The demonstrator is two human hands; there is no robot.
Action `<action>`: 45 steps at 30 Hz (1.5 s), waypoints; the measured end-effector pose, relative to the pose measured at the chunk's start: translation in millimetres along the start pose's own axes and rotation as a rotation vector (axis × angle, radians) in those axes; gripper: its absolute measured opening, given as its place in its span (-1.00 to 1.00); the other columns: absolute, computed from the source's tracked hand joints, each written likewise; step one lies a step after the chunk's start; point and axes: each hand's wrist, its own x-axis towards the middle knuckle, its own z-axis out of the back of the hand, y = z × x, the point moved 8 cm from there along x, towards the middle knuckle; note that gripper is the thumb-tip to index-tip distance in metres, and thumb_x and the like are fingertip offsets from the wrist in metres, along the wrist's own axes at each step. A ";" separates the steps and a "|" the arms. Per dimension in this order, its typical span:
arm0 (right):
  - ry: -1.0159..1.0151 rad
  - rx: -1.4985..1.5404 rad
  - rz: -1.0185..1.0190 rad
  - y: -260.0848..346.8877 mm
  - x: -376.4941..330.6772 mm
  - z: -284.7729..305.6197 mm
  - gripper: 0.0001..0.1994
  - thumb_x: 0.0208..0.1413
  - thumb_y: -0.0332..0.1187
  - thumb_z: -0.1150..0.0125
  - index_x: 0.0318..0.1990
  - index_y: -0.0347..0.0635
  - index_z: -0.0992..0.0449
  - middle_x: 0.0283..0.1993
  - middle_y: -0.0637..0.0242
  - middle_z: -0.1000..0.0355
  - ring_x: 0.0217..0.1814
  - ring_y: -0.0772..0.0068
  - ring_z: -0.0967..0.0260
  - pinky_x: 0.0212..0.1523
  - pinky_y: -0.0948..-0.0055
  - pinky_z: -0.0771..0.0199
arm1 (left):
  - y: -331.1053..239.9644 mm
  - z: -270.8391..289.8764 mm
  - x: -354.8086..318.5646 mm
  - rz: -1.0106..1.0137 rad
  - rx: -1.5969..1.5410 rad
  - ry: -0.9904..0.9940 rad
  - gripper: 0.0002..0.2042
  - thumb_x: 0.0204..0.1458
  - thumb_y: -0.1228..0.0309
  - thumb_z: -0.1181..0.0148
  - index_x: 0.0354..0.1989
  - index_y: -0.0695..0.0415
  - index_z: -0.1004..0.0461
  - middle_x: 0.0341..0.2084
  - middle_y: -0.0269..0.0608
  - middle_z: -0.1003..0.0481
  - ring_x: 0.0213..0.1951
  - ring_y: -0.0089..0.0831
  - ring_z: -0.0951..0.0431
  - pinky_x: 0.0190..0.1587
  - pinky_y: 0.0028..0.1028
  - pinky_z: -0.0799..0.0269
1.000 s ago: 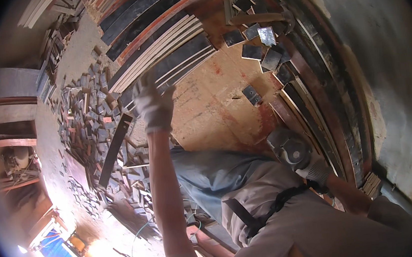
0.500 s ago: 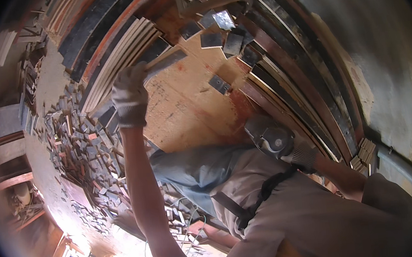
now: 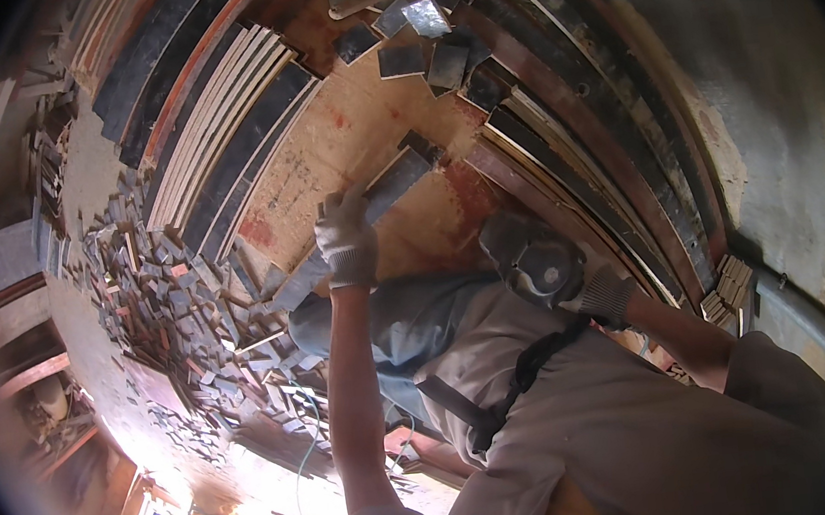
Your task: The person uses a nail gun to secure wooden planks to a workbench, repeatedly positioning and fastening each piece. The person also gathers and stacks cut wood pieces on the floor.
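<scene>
My left hand (image 3: 349,242), white-gloved fingers wrapped round a long dark flat strip (image 3: 369,224), over the plywood board (image 3: 359,132). Right hand (image 3: 544,264) grips a grey tool, beside the board. Many cut offcuts (image 3: 176,302) piled left of the board; stacked strips (image 3: 218,127) remain.

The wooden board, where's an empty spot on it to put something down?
The wooden board is bare between the stacked slats and the dark square pieces. A smaller reddish patch lies between the dark strip in the left hand and the right hand. The offcut heap is crowded.
</scene>
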 end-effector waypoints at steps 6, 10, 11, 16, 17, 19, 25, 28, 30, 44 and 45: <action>-0.102 0.165 0.136 -8.8 -1.0 -3.0 -0.32 -0.11 -0.07 -0.66 0.17 -0.20 -0.58 0.07 0.04 -0.65 0.15 0.00 -0.63 0.16 0.17 -0.66 | -52.5 6.7 37.6 -0.032 0.014 -0.171 -0.57 0.13 0.44 -0.31 0.21 0.05 -0.61 0.08 -0.08 -0.61 0.11 -0.05 -0.57 0.20 -0.08 -0.50; -0.003 0.107 0.052 -21.4 4.7 -13.8 -0.12 -0.13 -0.04 -0.67 0.31 -0.25 -0.38 0.20 0.03 -0.56 0.28 0.06 -0.53 0.29 0.18 -0.56 | -109.2 -7.2 114.1 -0.304 0.133 -0.255 -0.40 0.05 0.41 -0.39 0.35 0.04 -0.50 0.29 -0.13 -0.52 0.24 -0.07 -0.53 0.28 -0.08 -0.45; 0.040 0.100 0.014 -24.6 7.2 -16.7 -0.08 -0.13 -0.02 -0.67 0.35 -0.27 -0.32 0.24 0.03 -0.54 0.32 0.07 -0.50 0.32 0.18 -0.54 | -114.3 -14.4 133.9 -0.307 0.165 -0.213 -0.40 0.03 0.39 -0.41 0.34 0.03 -0.51 0.25 -0.13 -0.54 0.24 -0.07 -0.53 0.28 -0.08 -0.45; 0.114 0.095 -0.014 -22.3 3.6 -15.3 -0.09 -0.05 0.03 -0.59 0.38 -0.27 -0.31 0.29 0.05 -0.51 0.37 0.08 -0.47 0.35 0.15 -0.51 | -119.1 -27.7 175.6 -0.352 0.236 -0.036 -0.37 -0.09 0.30 -0.54 0.26 -0.01 -0.56 0.04 -0.13 -0.62 0.15 -0.05 -0.54 0.22 -0.05 -0.48; 0.061 0.100 0.028 -16.5 2.7 -11.2 -0.16 -0.04 0.00 -0.59 0.33 -0.25 -0.37 0.24 0.04 -0.53 0.32 0.06 -0.50 0.30 0.14 -0.53 | -118.6 -18.0 168.1 -0.368 0.238 -0.103 -0.35 -0.18 0.20 -0.61 0.20 -0.06 -0.60 -0.11 -0.11 -0.62 0.08 -0.06 -0.55 0.15 -0.06 -0.51; -0.079 0.053 0.154 -2.9 -2.3 0.5 -0.35 -0.03 -0.09 -0.59 0.19 -0.21 -0.52 0.08 0.02 -0.61 0.17 0.00 -0.59 0.15 0.11 -0.62 | -102.7 1.0 145.0 -0.256 0.102 -0.136 -0.33 -0.22 0.18 -0.65 0.19 -0.06 -0.61 -0.09 -0.06 -0.60 0.06 -0.03 -0.54 0.13 -0.08 -0.52; -0.165 0.096 0.275 8.9 -8.0 11.6 -0.52 0.03 -0.17 -0.56 0.07 -0.18 -0.63 -0.07 0.04 -0.68 -0.02 -0.03 -0.66 -0.01 0.11 -0.67 | -70.8 9.9 41.4 -0.040 0.158 -0.026 -0.28 -0.21 0.13 -0.66 0.22 0.00 -0.59 -0.04 -0.08 -0.57 0.06 -0.02 -0.50 0.14 -0.09 -0.50; -0.156 -0.060 0.326 11.5 -4.5 10.1 -0.49 0.01 -0.18 -0.58 0.10 -0.20 -0.63 -0.07 0.04 -0.68 -0.04 -0.01 -0.67 -0.01 0.13 -0.68 | -62.7 -1.2 22.2 0.002 0.103 -0.042 -0.26 -0.21 0.17 -0.66 0.25 0.04 -0.58 0.08 -0.07 -0.55 0.13 0.01 -0.48 0.20 -0.04 -0.47; -0.172 -0.046 0.358 11.9 -2.7 10.7 -0.45 -0.01 -0.17 -0.60 0.12 -0.21 -0.62 -0.06 0.05 -0.68 -0.03 0.01 -0.67 0.00 0.14 -0.68 | -62.6 -3.8 20.1 -0.030 0.079 -0.130 -0.26 -0.22 0.21 -0.67 0.25 0.04 -0.58 0.11 -0.04 -0.56 0.17 0.04 -0.48 0.22 -0.01 -0.46; -0.152 0.133 0.288 4.0 1.4 4.0 -0.30 -0.10 -0.15 -0.68 0.22 -0.19 -0.55 0.04 0.03 -0.66 0.07 -0.05 -0.65 0.04 0.09 -0.69 | -53.3 -23.0 23.9 0.020 0.133 0.050 -0.34 -0.16 0.16 -0.64 0.22 -0.09 -0.60 0.01 -0.08 -0.61 0.08 0.01 -0.61 0.13 -0.06 -0.58; -0.174 0.148 0.323 8.3 -1.3 8.1 -0.30 -0.10 -0.16 -0.68 0.22 -0.19 -0.55 0.04 0.03 -0.65 0.06 -0.06 -0.65 0.04 0.09 -0.69 | -54.9 -22.2 24.8 0.015 0.157 0.053 -0.35 -0.16 0.16 -0.63 0.21 -0.10 -0.61 0.00 -0.08 -0.61 0.07 0.00 -0.61 0.12 -0.06 -0.58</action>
